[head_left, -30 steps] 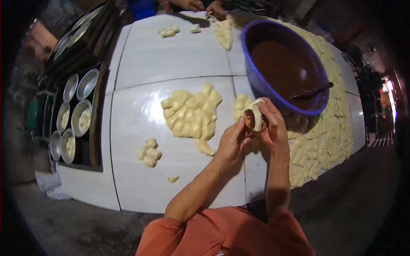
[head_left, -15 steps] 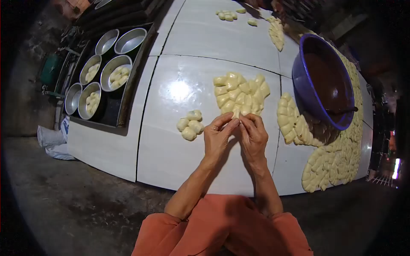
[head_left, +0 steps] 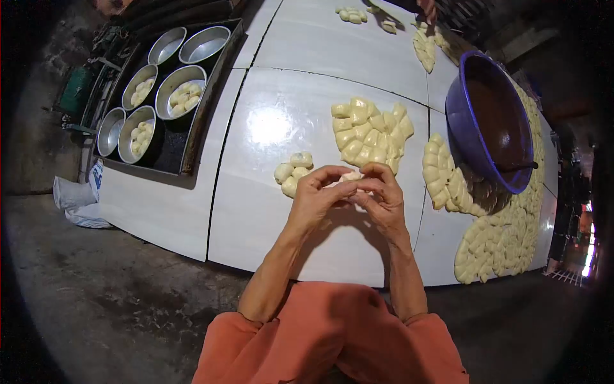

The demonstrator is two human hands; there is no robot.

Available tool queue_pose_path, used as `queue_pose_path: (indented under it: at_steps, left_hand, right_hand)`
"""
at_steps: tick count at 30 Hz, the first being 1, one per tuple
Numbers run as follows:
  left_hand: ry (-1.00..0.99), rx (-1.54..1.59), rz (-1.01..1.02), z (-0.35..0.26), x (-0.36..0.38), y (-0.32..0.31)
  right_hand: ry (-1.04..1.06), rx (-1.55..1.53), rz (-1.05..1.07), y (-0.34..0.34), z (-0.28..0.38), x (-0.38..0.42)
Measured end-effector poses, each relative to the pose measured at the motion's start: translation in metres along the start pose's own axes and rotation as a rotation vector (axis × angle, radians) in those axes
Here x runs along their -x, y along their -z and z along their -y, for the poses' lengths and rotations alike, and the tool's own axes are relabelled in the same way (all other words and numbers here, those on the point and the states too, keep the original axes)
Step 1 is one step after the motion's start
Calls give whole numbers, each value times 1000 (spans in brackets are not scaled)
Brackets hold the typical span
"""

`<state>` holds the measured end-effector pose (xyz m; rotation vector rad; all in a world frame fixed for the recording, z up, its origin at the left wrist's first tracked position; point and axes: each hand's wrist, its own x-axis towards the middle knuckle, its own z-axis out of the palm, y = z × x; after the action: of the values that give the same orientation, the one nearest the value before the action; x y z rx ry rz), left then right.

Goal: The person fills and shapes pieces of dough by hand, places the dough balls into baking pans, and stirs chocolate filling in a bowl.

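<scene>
Between the fingertips of both hands is a small piece of dough [head_left: 349, 178], partly hidden by the fingers. My left hand [head_left: 318, 194] pinches it from one side and my right hand [head_left: 382, 197] from the other, both above the white table. Just beyond them lies a flat patch of cut dough pieces [head_left: 371, 131], joined edge to edge. A small cluster of rounded dough balls [head_left: 294, 171] sits to the left, close by my left hand.
A dark tray [head_left: 187, 157] at left holds several oval metal tins [head_left: 203, 46], some with dough balls. At right stands a purple basin [head_left: 455, 105] of brown filling, beside a large sheet of cut dough [head_left: 495, 246]. Another person's hand [head_left: 427, 9] works at the far edge with a blade.
Both hands have lifted off the near edge of the dough patch with a piece between them. The view has shifted slightly. A blade has come into sight at the far edge.
</scene>
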<state>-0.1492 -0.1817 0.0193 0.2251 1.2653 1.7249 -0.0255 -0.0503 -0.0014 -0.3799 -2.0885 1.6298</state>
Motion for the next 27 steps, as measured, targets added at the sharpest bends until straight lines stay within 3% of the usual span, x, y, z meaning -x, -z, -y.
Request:
queue_pose_path:
  at_steps: [2,3,5,10,12,13,14,17,19,20,21,23,25,27]
  left_hand:
    - [-43,13,24,14,5,12]
    - [-49,22,45,18,7,14]
    - [-64,44,80,25,15,16]
    - [108,144,-50,37,43,16]
    - [175,183,-114,39,58,17]
    - [7,28,-165,50,58,21]
    - [8,97,-201,52,58,23]
    - [23,234,-276,57,57,38]
    - [-68,3,-314,44,61,40]
    - [-111,-114,-328,35,64,38]
    - [-125,-109,-403,18,66,31]
    - [-351,-593,-537,18,65,43]
    - [-518,-939,-547,23,62,54]
    - [-439,-1117,-423,21,59,49]
  right_hand:
    - [32,-34,-35,-7,11,-2]
    - [-69,-300,-132,-21,17,0]
    - [-77,-229,-169,-28,14,8]
    - [7,43,-239,-50,-5,26]
    - [-110,57,-153,-52,-6,33]
    - [-159,59,-91,-52,-2,34]
    - [-208,61,-28,-53,4,35]
    - [-115,81,86,-56,34,33]
    - [-71,77,135,-55,29,33]
    - [-330,-250,33,-61,18,37]
    - [-363,-253,27,-64,15,29]
    - [-501,-125,99,-60,6,4]
    - [-304,159,122,-63,-4,-7]
    - [-170,331,126,-61,-4,-9]
